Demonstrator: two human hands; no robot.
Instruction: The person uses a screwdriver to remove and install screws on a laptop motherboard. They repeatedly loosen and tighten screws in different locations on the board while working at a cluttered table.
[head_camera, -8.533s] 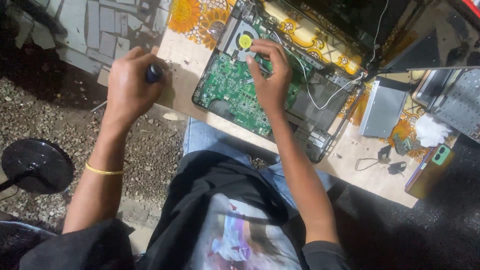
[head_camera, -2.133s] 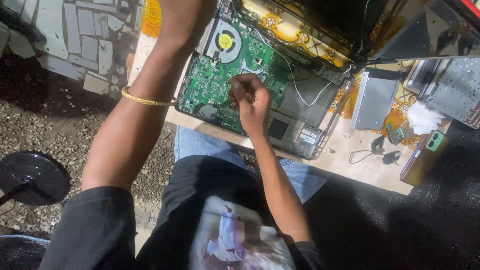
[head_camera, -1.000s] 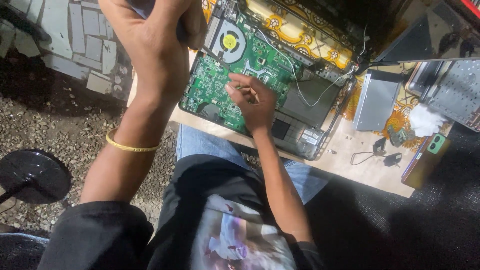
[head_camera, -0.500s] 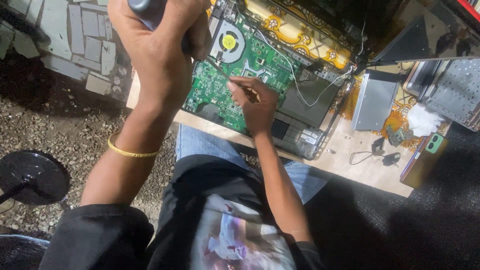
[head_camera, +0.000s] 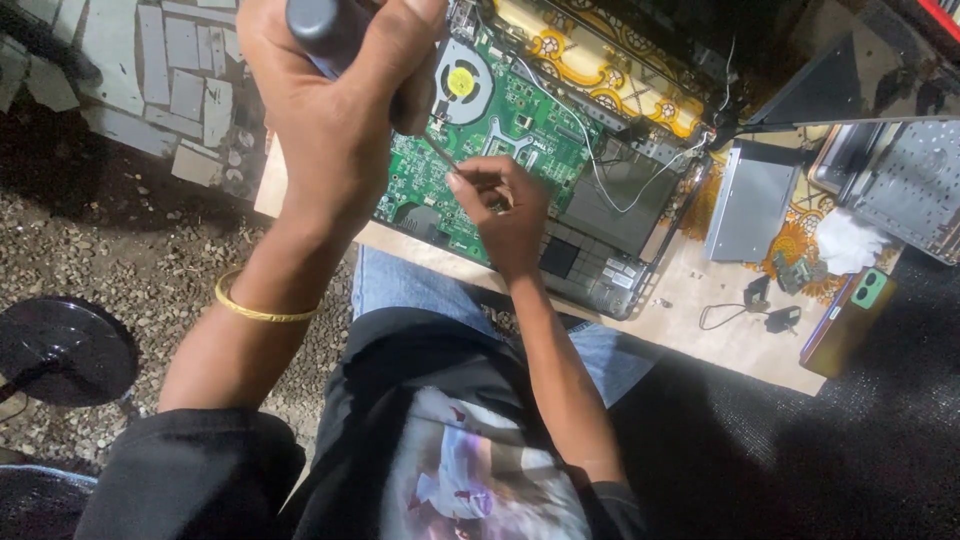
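Observation:
My left hand (head_camera: 335, 110) is raised close to the camera and is shut on the dark handle of a screwdriver (head_camera: 318, 28); its thin shaft (head_camera: 440, 153) slants down toward the green circuit board (head_camera: 500, 120) of an opened laptop (head_camera: 600, 210). My right hand (head_camera: 505, 205) rests on the board with its fingers pinched around the screwdriver's tip. A round fan with a yellow centre (head_camera: 460, 82) sits at the board's upper left.
A wooden board (head_camera: 700, 330) holds the laptop on my lap. A grey metal drive (head_camera: 750, 200), a white cloth (head_camera: 845, 240), small black parts with a cable (head_camera: 765, 315) and a phone (head_camera: 870, 288) lie to the right. A black stool (head_camera: 60, 350) stands on gravel at left.
My left hand has come back from the upper left with the screwdriver and risen toward the camera. My right hand stayed on the board and now pinches the tip.

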